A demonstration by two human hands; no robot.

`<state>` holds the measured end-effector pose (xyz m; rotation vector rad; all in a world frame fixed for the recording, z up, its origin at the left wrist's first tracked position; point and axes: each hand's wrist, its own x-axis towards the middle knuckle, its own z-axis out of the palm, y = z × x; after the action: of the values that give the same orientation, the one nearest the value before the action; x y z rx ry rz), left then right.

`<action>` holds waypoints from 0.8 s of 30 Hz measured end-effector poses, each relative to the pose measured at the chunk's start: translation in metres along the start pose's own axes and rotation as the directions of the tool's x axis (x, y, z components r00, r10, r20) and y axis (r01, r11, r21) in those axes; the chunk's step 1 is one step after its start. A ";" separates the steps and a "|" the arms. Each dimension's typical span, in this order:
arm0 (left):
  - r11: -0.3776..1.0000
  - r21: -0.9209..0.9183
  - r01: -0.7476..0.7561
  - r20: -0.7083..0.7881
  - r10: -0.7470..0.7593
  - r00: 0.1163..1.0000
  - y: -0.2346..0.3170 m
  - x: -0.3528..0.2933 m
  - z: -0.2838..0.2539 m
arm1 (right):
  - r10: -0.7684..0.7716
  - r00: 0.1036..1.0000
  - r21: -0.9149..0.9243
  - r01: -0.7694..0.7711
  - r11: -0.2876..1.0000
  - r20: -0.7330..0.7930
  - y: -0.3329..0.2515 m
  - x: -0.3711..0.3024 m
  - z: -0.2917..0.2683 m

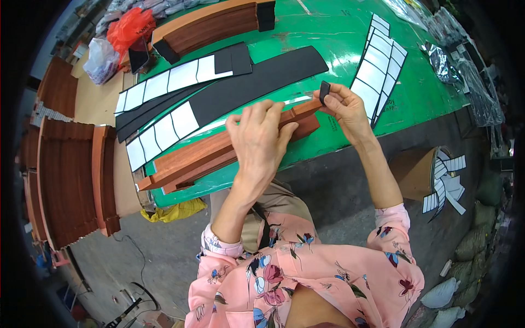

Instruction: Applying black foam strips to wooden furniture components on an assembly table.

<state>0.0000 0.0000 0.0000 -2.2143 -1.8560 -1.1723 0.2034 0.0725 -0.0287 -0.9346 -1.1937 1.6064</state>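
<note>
A long reddish-brown wooden moulding (191, 157) lies slantwise along the near edge of the green table, with a second brown piece (309, 126) beneath or beside it. My left hand (256, 136) is closed over the moulding past its middle, fingers on the far side and thumb toward the near side. At the moulding's right end, my right hand (350, 112) pinches a small black pad (325, 90) between thumb and fingers. The pad stands upright against that end; whether it is stuck there I cannot tell. Just beyond lie black foam sheets (257, 76), partly covered with white backing pieces (164, 134).
More white-backed strips (377, 60) lie at the right on the green table (295, 33). A bundle of brown mouldings (210, 30) sits at the back, near a red plastic bag (130, 30). Brown boards (65, 175) stand at left. A bin (418, 172) holds white scraps at right.
</note>
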 end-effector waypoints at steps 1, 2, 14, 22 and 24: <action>1.000 -0.007 0.001 0.007 -0.001 1.000 0.000 0.002 0.003 | -0.008 1.000 0.035 0.008 0.999 -0.013 0.003 0.000 0.004; 1.000 -0.015 0.002 0.015 -0.002 1.000 -0.002 0.003 0.005 | -0.015 1.000 0.070 0.017 0.997 -0.026 0.005 -0.001 0.007; 0.993 -0.048 0.107 0.039 -0.105 0.994 0.011 0.009 0.014 | -0.327 0.859 -0.652 0.512 0.559 0.394 -0.041 0.008 0.009; 0.993 -0.040 0.113 0.025 -0.112 0.993 0.013 0.010 0.015 | -0.336 0.792 -0.712 0.608 0.353 0.510 -0.047 0.011 0.015; 0.993 -0.037 0.112 0.019 -0.112 0.994 0.013 0.010 0.015 | -0.326 0.800 -0.716 0.598 0.360 0.504 -0.047 0.012 0.015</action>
<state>0.0188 0.0112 0.0002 -2.1708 -2.0050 -1.2195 0.1966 0.0854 0.0200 -0.7965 -2.3382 0.5758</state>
